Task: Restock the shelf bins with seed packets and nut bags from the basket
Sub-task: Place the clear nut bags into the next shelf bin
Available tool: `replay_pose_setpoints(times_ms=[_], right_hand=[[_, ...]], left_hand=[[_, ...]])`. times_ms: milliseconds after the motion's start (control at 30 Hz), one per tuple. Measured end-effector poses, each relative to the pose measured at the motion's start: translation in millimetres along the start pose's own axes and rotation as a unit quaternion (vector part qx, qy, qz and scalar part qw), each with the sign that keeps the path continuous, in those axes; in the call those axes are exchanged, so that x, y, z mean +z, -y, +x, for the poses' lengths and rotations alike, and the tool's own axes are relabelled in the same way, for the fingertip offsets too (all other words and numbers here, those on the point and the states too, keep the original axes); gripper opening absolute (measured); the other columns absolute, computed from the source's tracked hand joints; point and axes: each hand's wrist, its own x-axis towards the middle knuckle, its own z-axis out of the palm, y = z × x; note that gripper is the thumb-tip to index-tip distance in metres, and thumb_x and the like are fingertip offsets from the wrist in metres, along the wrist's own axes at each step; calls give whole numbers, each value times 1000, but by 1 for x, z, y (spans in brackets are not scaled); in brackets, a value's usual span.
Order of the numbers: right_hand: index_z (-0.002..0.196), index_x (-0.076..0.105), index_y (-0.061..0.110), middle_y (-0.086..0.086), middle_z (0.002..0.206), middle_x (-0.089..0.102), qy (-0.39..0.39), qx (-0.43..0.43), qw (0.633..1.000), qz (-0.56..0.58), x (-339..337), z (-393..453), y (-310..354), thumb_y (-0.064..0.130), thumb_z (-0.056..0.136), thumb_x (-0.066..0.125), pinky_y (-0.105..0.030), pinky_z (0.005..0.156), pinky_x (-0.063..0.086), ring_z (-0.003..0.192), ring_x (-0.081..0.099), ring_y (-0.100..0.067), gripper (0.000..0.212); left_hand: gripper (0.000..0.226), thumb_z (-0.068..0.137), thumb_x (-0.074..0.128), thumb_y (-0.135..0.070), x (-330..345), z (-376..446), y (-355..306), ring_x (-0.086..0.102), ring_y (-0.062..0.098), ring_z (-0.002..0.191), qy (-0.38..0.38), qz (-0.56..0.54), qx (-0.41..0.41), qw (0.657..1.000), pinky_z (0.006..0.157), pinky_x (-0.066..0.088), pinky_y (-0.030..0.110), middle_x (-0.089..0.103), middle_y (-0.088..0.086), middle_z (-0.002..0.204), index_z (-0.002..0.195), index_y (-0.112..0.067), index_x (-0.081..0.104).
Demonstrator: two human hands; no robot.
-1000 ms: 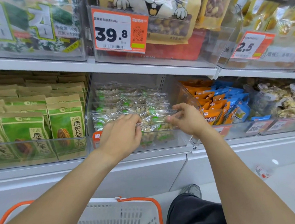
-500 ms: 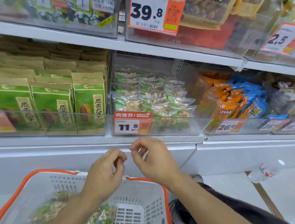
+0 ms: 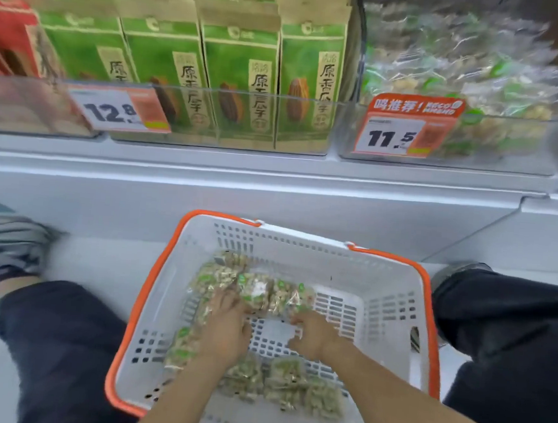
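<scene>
We look down on a pale shelf point(image 3: 240, 181) whose front edge runs across the view above a white basket point(image 3: 392, 323) with an orange rim, which stands on the floor between two knees in dark trousers. On the shelf stand clear bins. The middle bin point(image 3: 218, 119) holds upright green seed packets point(image 3: 238, 74) in a row, faces forward, behind a price tag point(image 3: 112, 111) reading 12.8. The right bin point(image 3: 510, 142) holds clear nut bags point(image 3: 465, 69) piled loosely, behind an orange-topped price tag point(image 3: 401, 130) reading 11.5. At far left we see red packets point(image 3: 4, 33), blurred.

Inside the basket lie more nut bags in two loose groups: one cluster point(image 3: 258, 286) toward the far side and a second cluster point(image 3: 290, 389) along the near wall, under the forearms. Bare perforated floor shows between and to the right of them.

Both hands reach down into the basket. The left hand point(image 3: 225, 330) lies palm down with its fingers on the near edge of the far cluster; whether they curl round a bag we cannot tell, since motion blur hides the fingertips. The right hand point(image 3: 314, 334) sits just beside it, fingers bent toward the right end of the same cluster and touching its edge; a firm grip is not discernible. A grey shoe point(image 3: 7, 250) shows at the left edge.
</scene>
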Motion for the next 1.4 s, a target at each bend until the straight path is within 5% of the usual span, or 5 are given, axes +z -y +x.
replay_pose_setpoints(times_ms=[333,633,867,1200,1400], right_hand=[[151,37,19,-7,158,31,166,40,981,-92,40,-2,-4,28,81,83,-35,109,42,137,43,-30,84],[146,50,17,-7,156,38,176,32,983,-45,16,-14,5,26,88,76,-31,87,56,128,54,-30,64],[130,60,-2,-12,145,47,140,74,930,332,-24,-34,13,-2,95,59,-36,76,59,76,75,-23,35],[99,79,7,1,118,68,-13,-36,905,424,-25,-44,32,15,82,81,-41,87,60,109,68,-22,19],[104,72,20,0,116,68,-99,-87,975,181,-63,-50,54,18,68,92,-44,83,60,92,70,-22,41]], left_hand=[[43,81,71,-12,5,-8,27,35,30,137,-132,-74,-65,986,106,42,46,35,10,149,119,-29,60],[74,100,51,-36,-14,-2,21,59,16,54,-80,-240,-173,952,44,39,27,62,2,62,156,-16,7],[41,95,58,-40,-10,5,22,53,24,86,-170,-126,-169,963,82,48,34,51,12,105,123,-12,63],[90,68,87,-40,-12,-6,10,62,29,107,-89,-221,-209,948,88,52,38,64,15,119,136,-4,42],[111,62,91,-40,-42,-33,5,58,30,117,56,-569,-298,764,100,50,44,46,9,146,150,-11,31]])
